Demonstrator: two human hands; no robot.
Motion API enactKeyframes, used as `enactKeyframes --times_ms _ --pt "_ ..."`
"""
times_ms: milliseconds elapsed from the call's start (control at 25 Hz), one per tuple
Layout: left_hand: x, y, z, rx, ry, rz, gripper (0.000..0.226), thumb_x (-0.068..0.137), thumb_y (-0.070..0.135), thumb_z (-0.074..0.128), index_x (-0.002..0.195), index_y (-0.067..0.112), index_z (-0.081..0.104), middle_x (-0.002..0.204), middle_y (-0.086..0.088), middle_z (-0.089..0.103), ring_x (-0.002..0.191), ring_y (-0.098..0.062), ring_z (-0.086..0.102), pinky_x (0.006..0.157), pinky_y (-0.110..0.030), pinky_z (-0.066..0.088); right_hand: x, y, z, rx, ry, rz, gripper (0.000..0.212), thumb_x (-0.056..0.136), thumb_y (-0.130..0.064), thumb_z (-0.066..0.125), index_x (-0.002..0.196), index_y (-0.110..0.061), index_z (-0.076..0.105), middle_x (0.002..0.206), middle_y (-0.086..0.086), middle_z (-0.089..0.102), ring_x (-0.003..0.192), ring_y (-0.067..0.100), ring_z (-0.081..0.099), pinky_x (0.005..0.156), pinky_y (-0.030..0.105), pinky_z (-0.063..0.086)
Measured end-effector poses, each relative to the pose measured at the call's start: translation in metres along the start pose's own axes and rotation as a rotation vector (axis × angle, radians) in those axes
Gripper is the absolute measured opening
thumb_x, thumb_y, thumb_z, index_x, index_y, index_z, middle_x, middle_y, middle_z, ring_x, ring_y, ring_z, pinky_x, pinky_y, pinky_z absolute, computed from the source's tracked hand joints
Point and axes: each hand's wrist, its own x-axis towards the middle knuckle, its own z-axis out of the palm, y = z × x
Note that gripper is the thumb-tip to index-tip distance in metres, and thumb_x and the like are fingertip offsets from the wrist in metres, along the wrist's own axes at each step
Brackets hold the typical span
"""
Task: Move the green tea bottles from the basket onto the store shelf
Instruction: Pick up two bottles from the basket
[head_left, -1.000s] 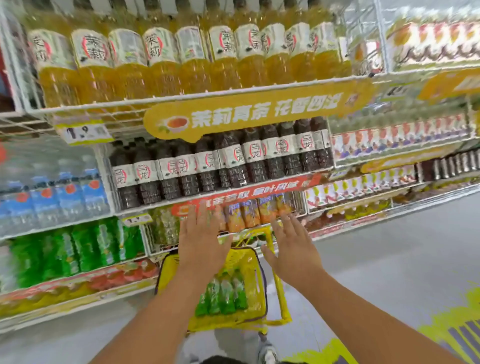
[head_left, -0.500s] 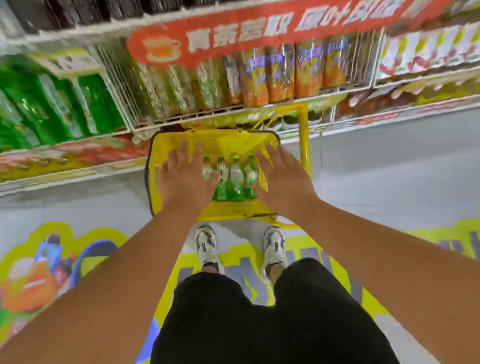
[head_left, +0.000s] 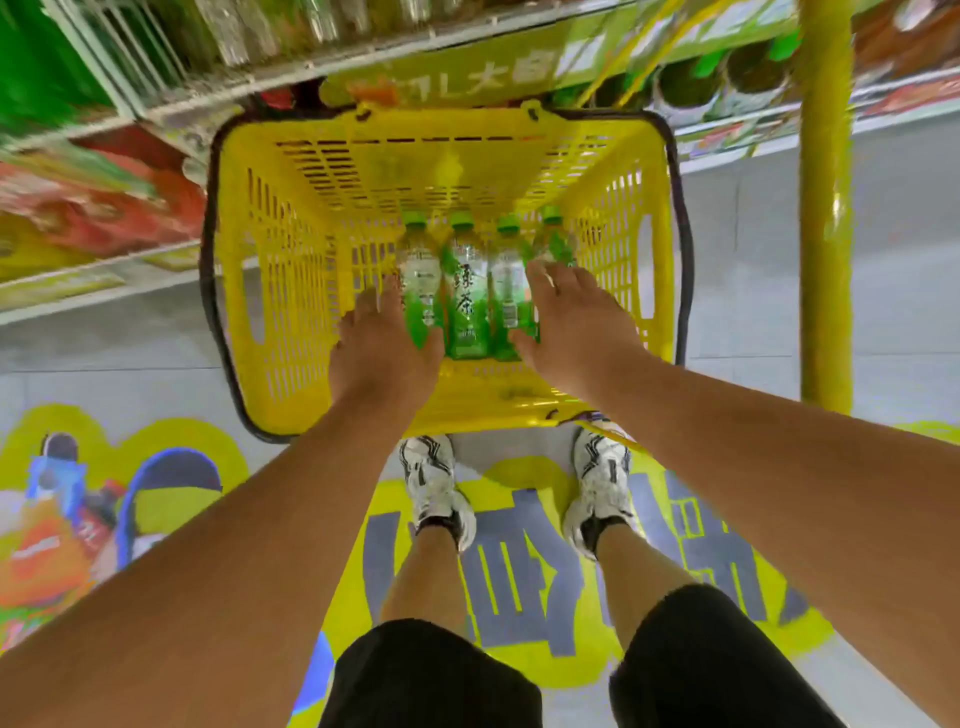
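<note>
Several green tea bottles (head_left: 467, 291) with green caps lie side by side in the yellow basket (head_left: 291, 270), which sits on the floor in front of the store shelf (head_left: 291, 67). My left hand (head_left: 384, 348) is down inside the basket at the left flank of the leftmost bottle, fingers straight and thumb against it. My right hand (head_left: 576, 322) lies flat over the rightmost bottle (head_left: 556, 241), hiding most of its body. Neither hand has lifted a bottle.
A yellow upright pull handle (head_left: 826, 208) rises at the basket's right. Green-capped bottles (head_left: 748, 73) stand on the lowest shelf behind the basket. My white shoes (head_left: 436, 488) are just behind the basket on a printed floor graphic (head_left: 519, 571).
My view dropped from the upper shelves down to the basket. Both hands lowered from above the basket into it and now touch the outer bottles.
</note>
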Motion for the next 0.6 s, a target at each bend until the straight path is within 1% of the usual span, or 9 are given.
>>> enactKeyframes --times_ms 80,200,280,320,400,440,520,600 --pt "0.016 -0.002 0.02 -0.073 -0.031 -0.048 0.084 0.097 0.052 0.055 0.162 0.019 0.014 0.164 -0.012 0.027 0.146 -0.035 0.031 0.104 -0.053 0.043 0.022 -0.008 0.019 0.023 -0.033 -0.003 0.082 0.102 -0.051 0.049 0.162 -0.01 0.012 0.164 0.019 0.024 0.15 0.035 0.025 0.114 0.047 0.038" --pt "0.043 -0.002 0.042 -0.128 -0.054 -0.083 0.085 0.096 0.052 0.057 0.162 0.019 0.015 0.164 -0.011 0.028 0.146 -0.035 0.032 0.106 -0.05 0.041 0.049 -0.019 0.046 0.115 -0.052 0.037 0.081 0.1 -0.048 0.054 0.161 -0.01 0.018 0.16 0.019 0.031 0.145 0.037 0.034 0.107 0.048 0.044" --pt "0.061 -0.002 0.051 -0.182 -0.05 -0.103 0.085 0.094 0.052 0.059 0.161 0.02 0.018 0.162 -0.011 0.032 0.145 -0.034 0.036 0.106 -0.05 0.042 0.065 -0.025 0.06 0.224 -0.077 0.087 0.076 0.1 -0.045 0.056 0.159 -0.008 0.024 0.158 0.021 0.034 0.141 0.038 0.04 0.105 0.047 0.045" --pt "0.069 -0.003 0.054 -0.215 -0.052 -0.113 0.085 0.094 0.051 0.061 0.161 0.021 0.018 0.161 -0.011 0.034 0.144 -0.034 0.039 0.106 -0.049 0.043 0.072 -0.028 0.065 0.275 -0.086 0.111 0.071 0.1 -0.043 0.057 0.155 -0.007 0.03 0.153 0.021 0.04 0.137 0.038 0.045 0.103 0.046 0.047" --pt "0.084 -0.005 0.06 -0.255 -0.063 -0.114 0.087 0.092 0.048 0.065 0.161 0.021 0.02 0.157 -0.011 0.039 0.141 -0.034 0.042 0.107 -0.049 0.045 0.085 -0.035 0.071 0.402 -0.072 0.184 0.054 0.101 -0.039 0.057 0.14 -0.004 0.046 0.136 0.019 0.054 0.123 0.036 0.057 0.092 0.042 0.051" --pt "0.09 -0.006 0.063 -0.267 -0.071 -0.115 0.086 0.091 0.047 0.067 0.16 0.02 0.023 0.154 -0.012 0.043 0.139 -0.034 0.045 0.106 -0.049 0.045 0.09 -0.04 0.073 0.474 -0.062 0.237 0.045 0.101 -0.036 0.057 0.132 -0.004 0.052 0.129 0.017 0.058 0.117 0.035 0.06 0.086 0.04 0.051" --pt "0.103 -0.008 0.069 -0.315 -0.076 -0.125 0.079 0.088 0.043 0.071 0.154 0.019 0.034 0.144 -0.011 0.055 0.13 -0.035 0.054 0.101 -0.048 0.05 0.102 -0.053 0.077 0.581 -0.061 0.341 0.031 0.101 -0.028 0.059 0.12 -0.004 0.056 0.12 0.015 0.062 0.11 0.034 0.064 0.073 0.033 0.046" --pt "0.111 -0.01 0.075 -0.37 -0.065 -0.141 0.071 0.086 0.038 0.076 0.146 0.018 0.043 0.134 -0.009 0.063 0.121 -0.034 0.061 0.093 -0.041 0.053 0.113 -0.064 0.081 0.682 -0.082 0.459 0.022 0.099 -0.02 0.061 0.114 -0.006 0.059 0.109 0.01 0.064 0.106 0.032 0.066 0.06 0.026 0.039"
